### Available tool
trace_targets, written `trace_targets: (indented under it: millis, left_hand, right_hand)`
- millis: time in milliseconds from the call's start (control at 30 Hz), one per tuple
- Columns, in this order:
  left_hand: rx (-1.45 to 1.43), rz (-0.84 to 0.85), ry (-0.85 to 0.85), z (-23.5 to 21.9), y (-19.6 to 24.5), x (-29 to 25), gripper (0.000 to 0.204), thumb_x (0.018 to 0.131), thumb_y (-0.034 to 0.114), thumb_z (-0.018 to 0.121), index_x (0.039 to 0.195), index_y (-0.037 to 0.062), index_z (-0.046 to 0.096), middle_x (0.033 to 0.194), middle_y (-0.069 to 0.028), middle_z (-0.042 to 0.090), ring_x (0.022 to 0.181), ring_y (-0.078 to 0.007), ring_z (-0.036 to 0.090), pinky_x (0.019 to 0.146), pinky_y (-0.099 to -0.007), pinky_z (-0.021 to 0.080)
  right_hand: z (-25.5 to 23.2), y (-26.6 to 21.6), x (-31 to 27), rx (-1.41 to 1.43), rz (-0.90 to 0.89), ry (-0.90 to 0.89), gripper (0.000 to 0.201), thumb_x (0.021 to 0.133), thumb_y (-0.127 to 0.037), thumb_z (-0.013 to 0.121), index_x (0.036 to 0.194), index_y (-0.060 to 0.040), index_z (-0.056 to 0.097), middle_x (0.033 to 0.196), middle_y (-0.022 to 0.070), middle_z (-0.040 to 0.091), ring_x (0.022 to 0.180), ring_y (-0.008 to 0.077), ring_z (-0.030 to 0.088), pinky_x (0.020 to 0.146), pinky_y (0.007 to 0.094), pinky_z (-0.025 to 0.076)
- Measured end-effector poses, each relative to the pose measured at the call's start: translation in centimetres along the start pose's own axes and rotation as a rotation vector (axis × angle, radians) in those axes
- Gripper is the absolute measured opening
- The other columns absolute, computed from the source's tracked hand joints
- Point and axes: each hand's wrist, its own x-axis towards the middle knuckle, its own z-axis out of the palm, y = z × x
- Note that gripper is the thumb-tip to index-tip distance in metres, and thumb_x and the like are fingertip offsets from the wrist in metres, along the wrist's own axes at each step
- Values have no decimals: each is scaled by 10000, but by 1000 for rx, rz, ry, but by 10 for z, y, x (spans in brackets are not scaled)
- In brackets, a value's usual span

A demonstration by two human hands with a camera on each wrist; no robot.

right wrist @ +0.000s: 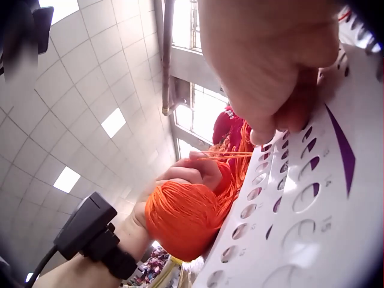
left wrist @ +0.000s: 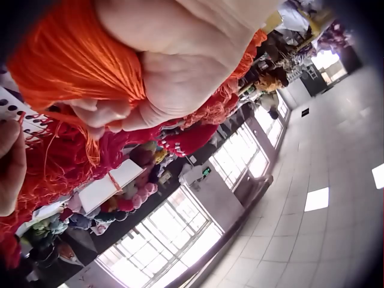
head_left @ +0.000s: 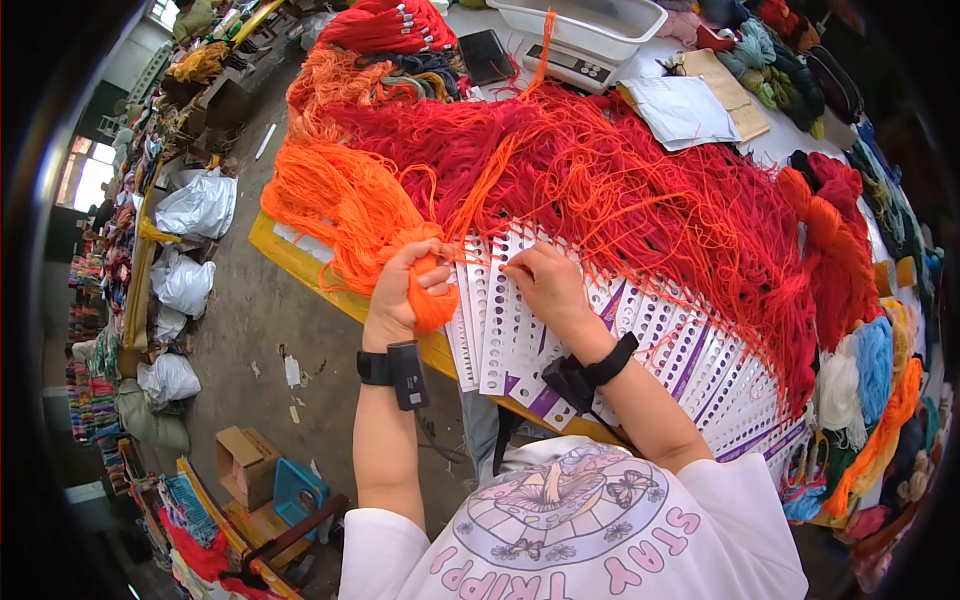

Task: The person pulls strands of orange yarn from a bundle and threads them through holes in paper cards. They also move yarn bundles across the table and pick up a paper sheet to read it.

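My left hand (head_left: pixel 408 290) grips a thick bundle of bright orange thread (head_left: pixel 435 305), its fingers curled round the strands. Loose orange loops spread up and left from that fist across the table corner. A few orange strands (right wrist: pixel 225 155) run taut from the left hand to my right hand (head_left: pixel 550 285). With thumb and fingertips the right hand pinches those strands right at the upper part of a white punched card (head_left: pixel 497 340). In the right wrist view the card's numbered holes (right wrist: pixel 308 195) show close below that hand, while its fingertips are partly hidden.
Many white and purple punched cards (head_left: pixel 690 370) fan out rightward, with red and orange threads (head_left: pixel 640 200) heaped over their tops. A scale with a white tray (head_left: pixel 590 30), papers (head_left: pixel 685 108) and a black box (head_left: pixel 486 56) stand behind. Coloured skeins (head_left: pixel 875 370) and scissors (head_left: pixel 815 458) lie right.
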Motion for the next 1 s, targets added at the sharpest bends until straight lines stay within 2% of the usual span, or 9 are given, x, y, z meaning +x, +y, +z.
trace_targets:
  millis: [133, 267, 367, 433, 567, 667, 733, 867, 1000]
  left_hand:
    - [180, -103, -52, 26, -11, -7, 263, 847, 191, 532, 1032, 8, 573, 568, 20, 484, 450, -55, 404, 465, -195, 373]
    - [1243, 290, 38, 25, -53, 8, 255, 799, 266, 634, 925, 49, 589, 762, -6, 568, 690, -95, 523, 613, -251, 440]
    - [1114, 114, 575, 14, -7, 9, 231, 770, 239, 674, 929, 95, 589, 791, 29, 562, 663, -77, 512, 568, -232, 426]
    - [607, 320, 313, -2, 68, -10, 140, 794, 201, 637, 857, 96, 568, 698, 32, 546, 598, -68, 515, 547, -201, 442]
    - [459, 704, 623, -66, 189, -52, 142, 829, 167, 576, 905, 47, 568, 809, -61, 581, 698, -137, 588, 626, -261, 506]
    - [731, 596, 681, 13, 134, -59, 241, 837, 224, 575, 964, 19, 585, 907, -99, 596, 801, -162, 601, 703, -277, 493]
    - [923, 423, 353, 28, 82, -41, 336, 839, 307, 567, 995, 11, 599, 981, -111, 599, 909, -189, 588, 792, -297, 462]
    - [735, 270, 11, 72, -16, -17, 392, 910, 304, 447, 1101, -21, 554, 1086, -110, 569, 989, -172, 543, 867, -292, 424]
    - [586, 224, -67, 70, -42, -4, 429, 921, 327, 416, 1164, -15, 502, 1073, -84, 553, 930, -143, 549, 776, -268, 472]
  right_hand:
    - [-5, -12, 3, -18, 85, -27, 210, 795, -207, 594, 695, -30, 541, 689, 94, 528, 618, 283, 553, 557, 374, 443]
    - [-1, -4, 1, 22, 123, 44, 230, 818, -251, 566, 748, -35, 532, 707, 96, 527, 620, 284, 549, 553, 376, 438]
    - [2, -6, 0, 2, 130, 75, 237, 817, -277, 565, 871, -48, 546, 772, 99, 545, 652, 282, 563, 567, 380, 445]
    - [4, -3, -1, -56, 115, 66, 310, 809, -285, 573, 1026, -67, 536, 860, 104, 556, 707, 280, 583, 594, 387, 458]
    - [1, -8, 1, -73, 167, 31, 315, 795, -256, 592, 1042, -68, 538, 876, 106, 558, 718, 274, 588, 605, 387, 463]
    - [-1, -6, 2, 23, 177, 27, 256, 779, -218, 614, 974, -53, 588, 845, 101, 571, 689, 234, 588, 592, 348, 463]
    - [-7, -8, 6, 143, 237, -57, 212, 770, -192, 627, 923, -45, 624, 820, 88, 581, 667, 194, 585, 580, 306, 460]
    - [-23, -46, 10, 822, 497, -158, 192, 783, -161, 641, 892, -3, 651, 747, 25, 606, 637, 75, 539, 548, 216, 429]
    - [-28, -47, 10, 827, 450, -144, 189, 794, -148, 632, 897, 10, 644, 723, 35, 605, 628, 68, 539, 539, 203, 435]
